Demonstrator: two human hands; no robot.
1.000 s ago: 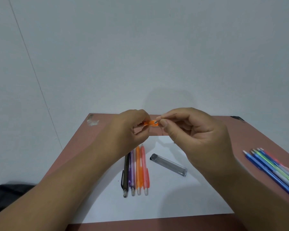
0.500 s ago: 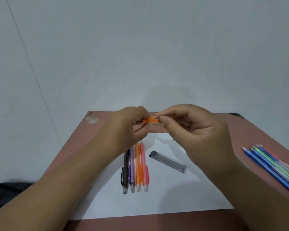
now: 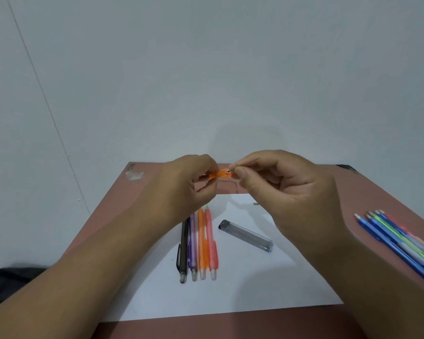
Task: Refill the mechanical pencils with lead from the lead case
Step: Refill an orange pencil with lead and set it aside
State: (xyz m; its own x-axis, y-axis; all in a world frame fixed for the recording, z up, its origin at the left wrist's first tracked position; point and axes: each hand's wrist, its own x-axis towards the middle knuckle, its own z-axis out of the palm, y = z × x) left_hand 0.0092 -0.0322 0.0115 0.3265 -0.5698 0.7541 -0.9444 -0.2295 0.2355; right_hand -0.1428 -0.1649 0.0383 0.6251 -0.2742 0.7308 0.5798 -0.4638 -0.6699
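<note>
Head view: orange pencil (image 3: 219,174) gripped in left hand (image 3: 191,184), open end turned rightward, raised above table (image 3: 377,199). Thin lead (image 3: 246,163) pinched by right hand (image 3: 291,189) at pencil opening. Lead case (image 3: 246,235) laid on white paper (image 3: 230,294) beside four pencils (image 3: 197,243).

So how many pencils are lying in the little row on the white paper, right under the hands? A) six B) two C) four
C, the row on the white paper has four pencils side by side: black, purple, orange and pink.
</note>
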